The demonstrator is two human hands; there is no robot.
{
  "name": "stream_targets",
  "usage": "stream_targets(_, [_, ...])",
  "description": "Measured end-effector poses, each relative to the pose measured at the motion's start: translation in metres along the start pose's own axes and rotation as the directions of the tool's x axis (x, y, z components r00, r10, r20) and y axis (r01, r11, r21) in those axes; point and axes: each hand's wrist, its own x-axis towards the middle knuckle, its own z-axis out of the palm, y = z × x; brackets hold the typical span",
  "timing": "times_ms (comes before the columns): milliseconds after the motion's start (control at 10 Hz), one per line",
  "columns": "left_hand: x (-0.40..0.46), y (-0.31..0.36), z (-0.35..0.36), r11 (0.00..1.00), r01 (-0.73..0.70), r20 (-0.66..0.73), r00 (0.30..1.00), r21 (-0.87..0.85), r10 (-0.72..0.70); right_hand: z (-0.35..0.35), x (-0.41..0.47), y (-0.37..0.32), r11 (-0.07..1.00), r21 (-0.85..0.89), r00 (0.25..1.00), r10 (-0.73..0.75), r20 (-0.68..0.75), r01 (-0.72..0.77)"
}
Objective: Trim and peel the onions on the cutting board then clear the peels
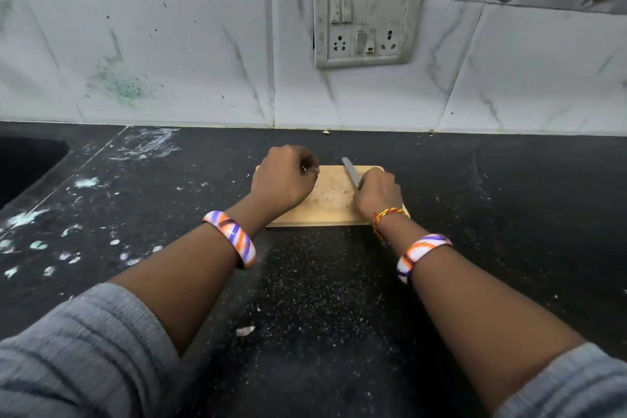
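A small wooden cutting board (330, 204) lies on the black counter, and both hands are over it. My right hand (376, 193) grips a knife (350, 171) by the handle, its grey blade pointing away and to the left above the board. My left hand (283, 180) sits at the board's far left corner with its fingers curled under. Whatever is beneath those fingers is hidden. No onion shows on the bare part of the board.
A scrap of peel (245, 330) lies on the speckled black counter (322, 282) near me. A dark sink opening (27, 163) sits at the far left. The tiled wall carries a switch and socket plate (366, 24) behind the board. White smears mark the counter's left side.
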Motion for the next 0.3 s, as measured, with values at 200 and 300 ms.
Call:
stream_targets(200, [0.005, -0.002, 0.000, 0.948, -0.052, 0.001, 0.999, 0.313, 0.055, 0.005, -0.002, -0.005, 0.997, -0.073, 0.999, -0.010, 0.031, 0.012])
stream_targets(300, [0.005, 0.000, 0.003, 0.894, -0.101, 0.054, 0.995, 0.436, 0.087, -0.008, -0.006, -0.008, 0.990, -0.130, 0.997, -0.051, 0.066, 0.059])
